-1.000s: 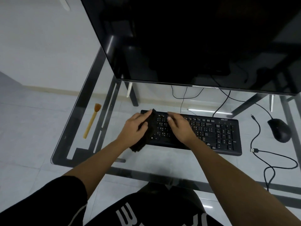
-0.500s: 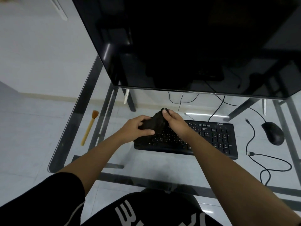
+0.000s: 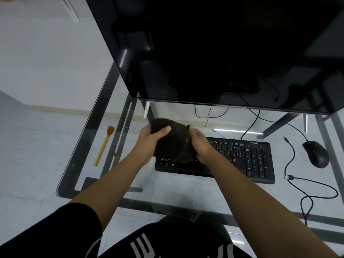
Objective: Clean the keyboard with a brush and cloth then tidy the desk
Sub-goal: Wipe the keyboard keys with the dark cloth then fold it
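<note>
Both grips (image 3: pixel 149 140) (image 3: pixel 202 146) round one cloth (image 3: pixel 174 146)

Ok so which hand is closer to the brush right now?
Left. The left hand grips the cloth at its left edge, right of the brush and apart from it. The right hand holds the cloth's other side, farther right, over the keyboard.

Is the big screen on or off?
Off, it seems: the monitor is black all over, showing only dim reflections.
</note>
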